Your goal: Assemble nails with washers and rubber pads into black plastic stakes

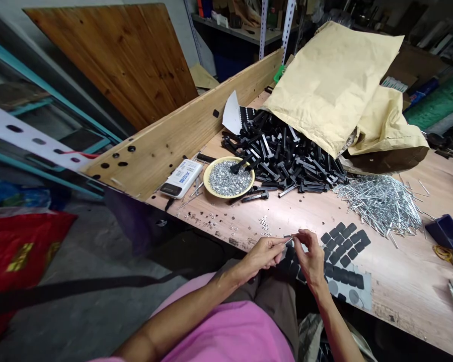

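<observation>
Above the front edge of the bench, my left hand (265,253) and my right hand (310,257) meet with fingers pinched. Between their fingertips a short stretch of a thin metal rod (289,240) shows; its ends are hidden by the fingers. Black rounded pads (343,242) lie in rows beside and beneath my right hand, some on a grey backing sheet (367,296). Several small metal nuts or washers (264,223) are scattered just beyond my left hand. Farther right is a heap of thin metal rods (381,203).
A yellow bowl (207,187) holds many small metal pieces. Behind it black plastic parts (287,156) spill from a large paper sack (335,85). A white device (183,177) sits by the wooden side board (181,136). At right stands a dark blue bin (446,232).
</observation>
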{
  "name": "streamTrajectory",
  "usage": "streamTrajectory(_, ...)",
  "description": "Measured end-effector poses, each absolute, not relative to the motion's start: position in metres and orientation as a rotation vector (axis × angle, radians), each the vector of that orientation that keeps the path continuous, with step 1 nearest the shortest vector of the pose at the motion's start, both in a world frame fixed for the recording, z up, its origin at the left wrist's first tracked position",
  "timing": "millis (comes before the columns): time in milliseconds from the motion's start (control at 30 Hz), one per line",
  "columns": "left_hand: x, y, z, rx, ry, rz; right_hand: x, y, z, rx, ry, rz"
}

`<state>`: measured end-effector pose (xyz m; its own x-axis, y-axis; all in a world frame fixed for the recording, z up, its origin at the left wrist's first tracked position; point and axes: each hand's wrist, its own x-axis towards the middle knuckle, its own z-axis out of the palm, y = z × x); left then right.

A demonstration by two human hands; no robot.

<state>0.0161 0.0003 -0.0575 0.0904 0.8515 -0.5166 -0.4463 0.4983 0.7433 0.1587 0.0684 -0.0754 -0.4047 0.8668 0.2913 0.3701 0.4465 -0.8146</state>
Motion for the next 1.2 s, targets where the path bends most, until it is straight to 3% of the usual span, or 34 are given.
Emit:
streamTrajectory(167, 0.017, 0.002, -0.054, 0.465, 1.108, 1.003, 0.159, 0.067, -0.077, -1.013, -1.929, 0.857)
streamTrajectory(367, 0.021, 0.000, -0.052, 0.475, 1.155, 0.996, 0.167, 0.067, -0.076, -0.728, -2.236, 0.403)
streamTrajectory(500, 0.024, -0.001, -0.057, 0.489, 1.184, 0.976, 0.170, 0.065, -0.073, -0.537, -2.351, 0.295)
streamTrajectory(633, 0.023, -0.002, -0.060, 0.504, 1.163, 0.976, 0.168, 0.062, -0.071, -0.778, -2.248, 0.449)
streamTrajectory(900, 0.013, -0.003, -0.055, 0.545, 1.093, 0.849, 0.182, 0.075, -0.055, -0.933, -2.210, 1.119)
streamTrajectory(1200, 0.019, -0.007, -0.054, 0.543, 0.971, 0.734, 0.191, 0.070, -0.020, -0.883, -2.367, 1.092)
